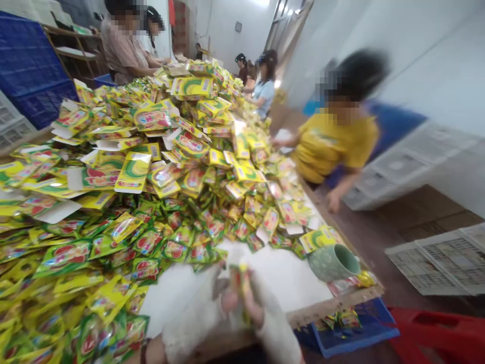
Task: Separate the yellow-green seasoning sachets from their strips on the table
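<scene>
Low in the middle of the head view, my left hand (202, 298) and my right hand (268, 308) come together in white gloves with bare fingertips. Between them is a small yellow and red printed box (242, 287), stood on edge. Both hands are closed around it, though motion blurs the fingers and its details. Beneath lies a white sheet (288, 275) on the table. Shiny green and yellow sachets (147, 242) pile up just beyond and to the left of my hands. Farther back, a heap of flat yellow cartons (132, 172) covers the sachets, several with flaps open.
A green cup (333, 262) lies on its side near the table's right corner (373, 292). Below that corner is a blue crate (356, 333) with sachets, beside a red stool (435, 333). A person in a yellow shirt (333, 144) stands at the right side; others work farther back.
</scene>
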`<state>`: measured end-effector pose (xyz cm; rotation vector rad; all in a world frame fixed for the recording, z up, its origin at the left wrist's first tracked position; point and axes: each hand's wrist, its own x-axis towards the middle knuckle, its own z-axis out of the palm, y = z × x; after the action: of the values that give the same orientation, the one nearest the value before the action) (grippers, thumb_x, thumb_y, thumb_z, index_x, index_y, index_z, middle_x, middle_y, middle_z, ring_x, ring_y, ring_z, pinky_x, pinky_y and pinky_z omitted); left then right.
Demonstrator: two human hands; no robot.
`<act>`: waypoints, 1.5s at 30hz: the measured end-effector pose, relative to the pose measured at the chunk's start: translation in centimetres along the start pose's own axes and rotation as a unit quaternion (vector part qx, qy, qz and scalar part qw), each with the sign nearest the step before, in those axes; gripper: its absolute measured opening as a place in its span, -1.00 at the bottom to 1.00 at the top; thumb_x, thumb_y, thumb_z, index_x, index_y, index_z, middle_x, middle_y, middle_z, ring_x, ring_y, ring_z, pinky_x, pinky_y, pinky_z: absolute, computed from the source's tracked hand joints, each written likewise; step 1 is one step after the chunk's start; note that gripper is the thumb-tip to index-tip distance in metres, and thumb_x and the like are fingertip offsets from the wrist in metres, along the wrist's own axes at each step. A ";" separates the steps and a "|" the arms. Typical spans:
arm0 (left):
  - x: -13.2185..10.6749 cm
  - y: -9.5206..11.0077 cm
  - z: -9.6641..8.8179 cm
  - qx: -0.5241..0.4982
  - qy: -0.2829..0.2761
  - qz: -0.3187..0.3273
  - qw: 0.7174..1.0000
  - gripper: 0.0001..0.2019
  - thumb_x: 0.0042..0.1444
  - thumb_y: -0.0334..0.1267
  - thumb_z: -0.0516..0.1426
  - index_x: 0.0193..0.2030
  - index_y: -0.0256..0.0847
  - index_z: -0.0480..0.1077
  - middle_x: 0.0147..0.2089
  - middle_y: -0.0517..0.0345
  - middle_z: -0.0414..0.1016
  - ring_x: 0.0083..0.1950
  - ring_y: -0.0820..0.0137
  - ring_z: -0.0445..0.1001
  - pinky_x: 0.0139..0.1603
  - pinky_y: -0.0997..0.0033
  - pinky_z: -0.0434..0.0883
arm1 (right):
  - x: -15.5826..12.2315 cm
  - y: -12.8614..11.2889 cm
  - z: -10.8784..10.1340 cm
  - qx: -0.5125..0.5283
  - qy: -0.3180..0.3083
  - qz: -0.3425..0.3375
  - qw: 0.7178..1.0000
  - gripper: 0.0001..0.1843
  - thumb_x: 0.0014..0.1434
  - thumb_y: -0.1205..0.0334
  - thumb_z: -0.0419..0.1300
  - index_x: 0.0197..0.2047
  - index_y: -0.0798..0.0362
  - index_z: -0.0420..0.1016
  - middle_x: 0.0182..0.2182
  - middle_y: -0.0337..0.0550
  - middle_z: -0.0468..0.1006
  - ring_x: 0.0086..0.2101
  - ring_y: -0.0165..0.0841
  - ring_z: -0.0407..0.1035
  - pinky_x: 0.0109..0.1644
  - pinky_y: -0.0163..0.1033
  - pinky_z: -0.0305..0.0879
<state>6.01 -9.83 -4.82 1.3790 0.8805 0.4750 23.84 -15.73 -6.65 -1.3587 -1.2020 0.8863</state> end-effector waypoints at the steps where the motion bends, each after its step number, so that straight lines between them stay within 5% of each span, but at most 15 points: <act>1: 0.1 0.8 -0.6 0.008 0.012 0.005 1.000 -0.50 0.08 0.05 0.11 0.12 -0.11 0.30 -0.05 0.03 0.53 0.00 0.23 0.48 0.03 0.23 0.42 | 0.3 -0.4 0.7 -0.028 -0.029 -0.015 0.999 -0.60 0.29 0.11 -0.03 -0.03 0.17 0.49 -0.17 -0.06 0.61 -0.20 -0.46 0.51 -0.20 -0.37 0.46; 3: -0.1 2.3 -2.2 0.026 0.047 0.001 0.999 -0.58 0.11 0.06 0.08 0.01 -0.14 0.39 -0.12 0.07 0.56 -0.01 0.23 0.47 0.01 0.27 0.43 | 1.9 -1.0 1.7 -0.055 -0.050 -0.028 0.997 -0.59 0.29 0.11 -0.04 -0.15 0.20 0.54 -0.23 -0.09 0.63 -0.25 -0.48 0.50 -0.29 -0.43 0.45; 4: -0.3 2.9 -3.3 0.037 0.053 0.000 0.998 -0.59 0.12 0.04 0.07 -0.01 -0.16 0.40 -0.12 0.08 0.56 -0.01 0.23 0.47 0.01 0.30 0.42 | 3.1 -1.3 2.0 -0.066 -0.055 -0.038 0.996 -0.59 0.29 0.12 -0.02 -0.09 0.23 0.52 -0.21 -0.09 0.62 -0.23 -0.46 0.50 -0.17 -0.39 0.44; 7: -1.4 3.5 -6.3 0.145 -0.003 -0.001 0.989 -0.68 0.10 -0.05 0.10 -0.08 -0.16 0.44 -0.15 0.15 0.57 -0.09 0.27 0.48 -0.01 0.33 0.42 | 8.0 -2.0 2.1 -0.177 -0.083 -0.078 0.978 -0.65 0.22 0.23 0.09 0.04 0.13 0.45 -0.08 0.00 0.56 -0.05 -0.27 0.45 0.04 -0.15 0.38; 9: -1.9 3.2 -7.7 0.263 -0.021 -0.002 0.965 -0.76 0.05 -0.14 0.12 -0.15 -0.11 0.47 -0.14 0.19 0.57 -0.08 0.25 0.48 0.03 0.30 0.40 | 11.1 -2.4 2.1 -0.334 -0.129 -0.091 0.929 -0.44 0.08 0.23 0.21 0.17 0.11 0.35 0.09 0.11 0.42 0.11 -0.12 0.30 0.18 -0.01 0.23; 13: -1.4 2.2 -8.1 0.412 0.105 0.043 0.904 -0.70 0.02 -0.30 0.09 -0.08 -0.13 0.45 -0.02 0.05 0.50 0.03 0.20 0.44 0.11 0.26 0.34 | 15.0 -2.4 2.7 -0.578 -0.176 -0.050 0.795 -0.13 -0.04 0.19 0.29 0.33 0.06 0.12 0.26 0.25 0.14 0.26 0.12 -0.04 0.24 0.20 -0.05; 16: -0.9 1.6 -7.0 0.433 0.145 0.071 0.887 -0.69 0.07 -0.29 0.07 -0.03 -0.13 0.41 0.01 0.00 0.47 0.05 0.20 0.41 0.11 0.23 0.33 | 16.1 -2.0 2.9 -0.625 -0.152 -0.052 0.764 -0.20 -0.04 0.19 0.27 0.28 0.07 0.19 0.18 0.26 0.25 0.18 0.10 0.08 0.16 0.12 0.05; 22: -1.7 0.4 -5.4 0.422 0.035 0.056 0.904 -0.82 -0.08 -0.22 0.21 -0.27 -0.09 0.46 -0.19 0.13 0.51 -0.11 0.24 0.45 -0.04 0.33 0.36 | 16.6 -2.5 1.6 -0.596 -0.122 -0.044 0.793 -0.50 0.08 0.22 0.13 0.13 0.00 0.31 -0.09 0.04 0.50 -0.14 -0.14 0.41 -0.12 -0.14 0.28; 27: -1.5 1.7 -5.7 0.394 0.072 0.114 0.909 -0.89 0.05 -0.30 0.10 -0.29 -0.11 0.44 -0.23 0.15 0.50 -0.17 0.33 0.44 -0.13 0.41 0.34 | 13.2 -3.9 2.5 -0.273 -0.109 0.005 0.956 -0.47 0.03 0.26 0.19 0.10 -0.03 0.26 -0.16 -0.17 0.56 -0.20 -0.29 0.47 -0.08 -0.24 0.36; 29: -1.2 2.6 -5.6 0.393 0.075 0.147 0.904 -0.85 0.12 -0.34 0.03 -0.32 -0.13 0.43 -0.30 0.15 0.47 -0.24 0.37 0.42 -0.19 0.42 0.33 | 11.5 -3.9 3.4 -0.112 -0.169 -0.020 0.979 -0.26 0.00 0.18 0.26 0.23 0.00 0.11 0.02 -0.08 0.47 -0.06 -0.27 0.43 0.02 -0.20 0.35; 32: -0.9 3.2 -5.5 0.421 0.054 0.186 0.886 -0.88 0.14 -0.30 0.06 -0.34 -0.14 0.42 -0.27 0.15 0.45 -0.22 0.35 0.40 -0.16 0.37 0.33 | 10.1 -3.2 3.0 -0.034 -0.200 -0.070 0.977 -0.15 0.02 0.14 0.28 0.32 0.01 0.01 0.22 -0.01 0.27 0.16 -0.22 0.24 0.18 -0.12 0.22; 36: -0.3 2.2 -6.5 0.535 0.078 0.171 0.824 -0.89 0.04 -0.29 0.16 -0.25 -0.12 0.44 0.01 0.07 0.42 0.05 0.16 0.32 0.08 0.11 0.25 | 11.0 -1.7 -0.7 -0.210 -0.099 -0.034 0.972 -0.58 0.14 0.22 0.09 0.08 0.06 0.37 -0.02 -0.02 0.51 0.00 -0.22 0.38 0.10 -0.09 0.28; 41: 1.2 1.9 -9.1 0.619 0.155 0.099 0.764 -0.81 0.08 -0.44 0.03 -0.27 -0.17 0.44 0.04 -0.01 0.43 0.00 0.13 0.35 -0.02 0.10 0.28 | 11.4 -1.1 -2.1 -0.480 -0.063 0.057 0.873 -0.71 0.11 0.34 0.05 -0.12 0.10 0.48 -0.17 0.01 0.53 -0.21 -0.22 0.41 -0.12 -0.18 0.30; 45: 1.5 3.4 -9.5 0.583 0.213 0.122 0.775 -0.83 0.14 -0.38 0.00 -0.28 -0.18 0.42 -0.10 0.01 0.46 -0.06 0.21 0.37 -0.08 0.23 0.28 | 9.9 -1.8 0.0 -0.376 -0.156 0.016 0.913 -0.80 0.15 0.27 0.04 -0.29 0.05 0.49 -0.36 -0.16 0.52 -0.33 -0.34 0.38 -0.23 -0.32 0.24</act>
<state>0.32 -2.06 -1.53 2.6198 1.4937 0.4462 25.62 -6.26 -3.82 -1.8872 -1.8968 0.6957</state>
